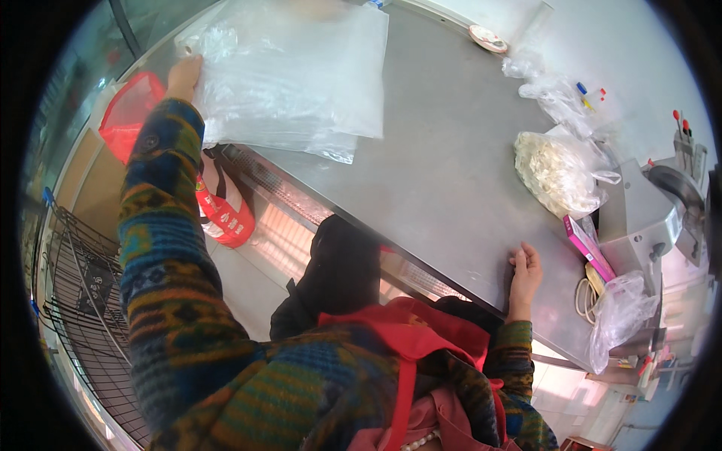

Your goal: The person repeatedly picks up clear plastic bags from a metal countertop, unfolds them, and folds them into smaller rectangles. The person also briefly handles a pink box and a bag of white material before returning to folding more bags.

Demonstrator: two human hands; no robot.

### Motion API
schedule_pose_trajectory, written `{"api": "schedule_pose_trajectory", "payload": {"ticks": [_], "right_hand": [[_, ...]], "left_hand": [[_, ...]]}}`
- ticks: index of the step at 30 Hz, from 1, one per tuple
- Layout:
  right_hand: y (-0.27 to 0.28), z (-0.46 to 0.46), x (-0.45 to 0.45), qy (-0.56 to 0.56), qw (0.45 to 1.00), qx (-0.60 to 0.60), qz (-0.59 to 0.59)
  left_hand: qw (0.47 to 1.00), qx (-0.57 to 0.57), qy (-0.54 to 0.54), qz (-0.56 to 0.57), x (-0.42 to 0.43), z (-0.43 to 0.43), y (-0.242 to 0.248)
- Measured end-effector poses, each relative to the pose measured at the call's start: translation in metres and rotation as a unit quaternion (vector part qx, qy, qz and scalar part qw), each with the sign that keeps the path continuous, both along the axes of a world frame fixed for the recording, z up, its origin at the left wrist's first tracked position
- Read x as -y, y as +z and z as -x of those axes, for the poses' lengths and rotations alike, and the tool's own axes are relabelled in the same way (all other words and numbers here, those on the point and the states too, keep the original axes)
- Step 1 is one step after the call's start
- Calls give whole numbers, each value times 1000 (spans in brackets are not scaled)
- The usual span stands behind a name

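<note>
A stack of clear plastic bags or sheets (299, 79) lies flat on a grey metal tabletop (440, 146), its near edges uneven. My left hand (184, 78) is at the stack's left edge, close to a red mesh piece (135, 113). Its fingertips are hidden, so whether it pinches the plastic is unclear. My right hand (525, 279) rests by the table's near edge at the right. Its fingers are loosely bent and it holds nothing. A pink box (589, 248) and a coiled pale cord (585, 299) lie to the right of that hand.
A clear bag of pale contents (558, 169) and crumpled plastic (620, 310) line the right side, beside a grey metal machine (637, 208). A small dish (488, 38) stands at the back. Below left are a red-and-white bag (231, 220) and a black wire basket (84, 287).
</note>
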State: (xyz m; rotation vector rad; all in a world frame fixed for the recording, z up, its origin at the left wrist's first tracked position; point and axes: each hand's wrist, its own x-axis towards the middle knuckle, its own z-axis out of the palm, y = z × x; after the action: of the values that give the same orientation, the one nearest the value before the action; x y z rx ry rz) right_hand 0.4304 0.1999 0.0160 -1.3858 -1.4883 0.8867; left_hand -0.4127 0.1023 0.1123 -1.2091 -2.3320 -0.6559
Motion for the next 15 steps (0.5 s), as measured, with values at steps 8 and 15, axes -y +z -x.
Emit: {"api": "schedule_pose_trajectory", "payload": {"ticks": [8, 15], "right_hand": [[0, 1, 0, -16, 998, 49, -29], [1, 5, 0, -23, 999, 33, -23]], "left_hand": [[984, 170, 41, -23, 12, -13, -61], [815, 365, -76, -443, -25, -17, -58]]}}
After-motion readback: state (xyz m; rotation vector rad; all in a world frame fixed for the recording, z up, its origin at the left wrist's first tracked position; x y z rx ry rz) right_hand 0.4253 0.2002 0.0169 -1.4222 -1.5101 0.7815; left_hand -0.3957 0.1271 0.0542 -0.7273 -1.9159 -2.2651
